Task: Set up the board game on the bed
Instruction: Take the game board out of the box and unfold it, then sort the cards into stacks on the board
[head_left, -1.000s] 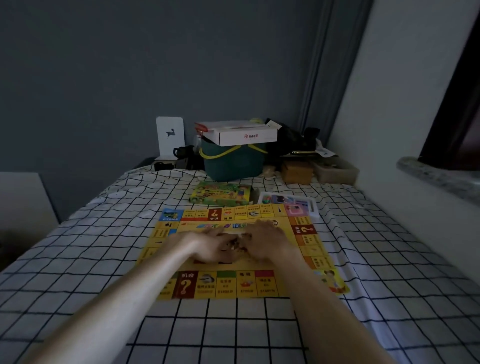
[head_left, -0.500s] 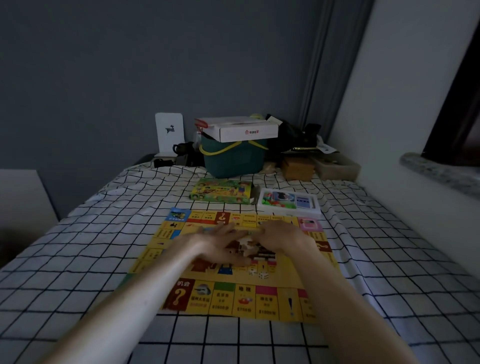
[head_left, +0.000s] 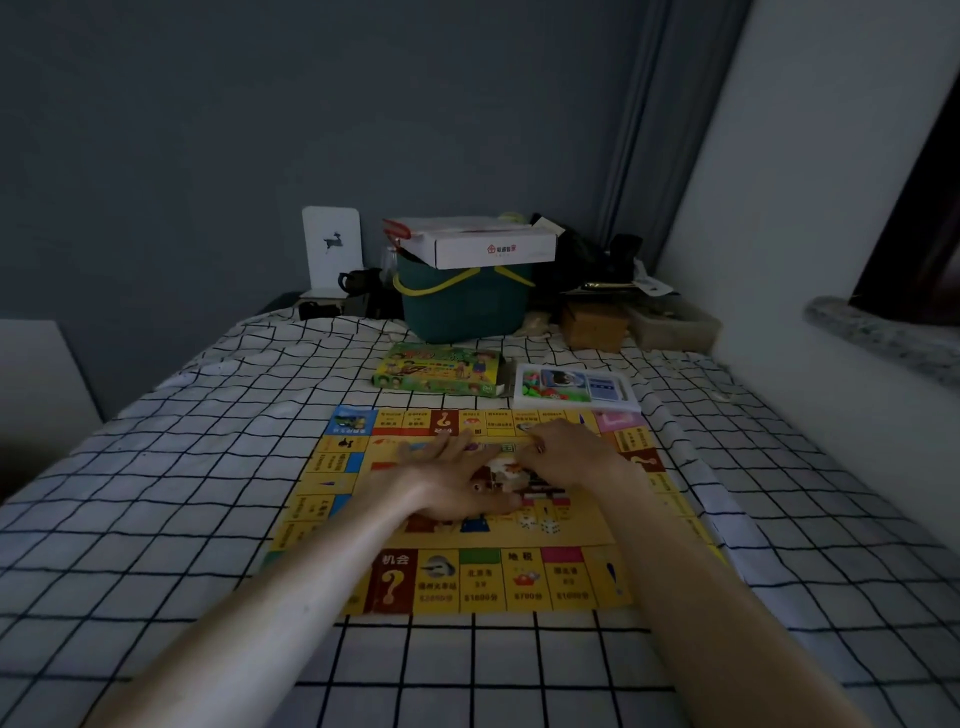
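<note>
A yellow game board (head_left: 498, 577) lies flat on the checked bed sheet (head_left: 171, 499). My left hand (head_left: 452, 480) rests palm down on the board's middle with fingers spread. My right hand (head_left: 569, 454) lies beside it, fingers curled over a small pile of game pieces (head_left: 511, 475) between the two hands. Two white dice (head_left: 540, 525) and small red and white pieces sit on the board just in front of my hands. Whether the right hand grips a piece I cannot tell. The green game box (head_left: 439, 369) and a white tray of parts (head_left: 576, 387) lie beyond the board.
At the head of the bed stand a green basket (head_left: 465, 306) with a white carton (head_left: 483, 241) on top, a white card with a deer (head_left: 332, 249), a brown box (head_left: 597, 325) and dark clutter. A white wall and stone sill (head_left: 883, 343) run along the right.
My hands have parted a little and the left hand's fingers have spread flat. Dice and small pieces now lie uncovered on the board. The view has tilted, so the board sits lower.
</note>
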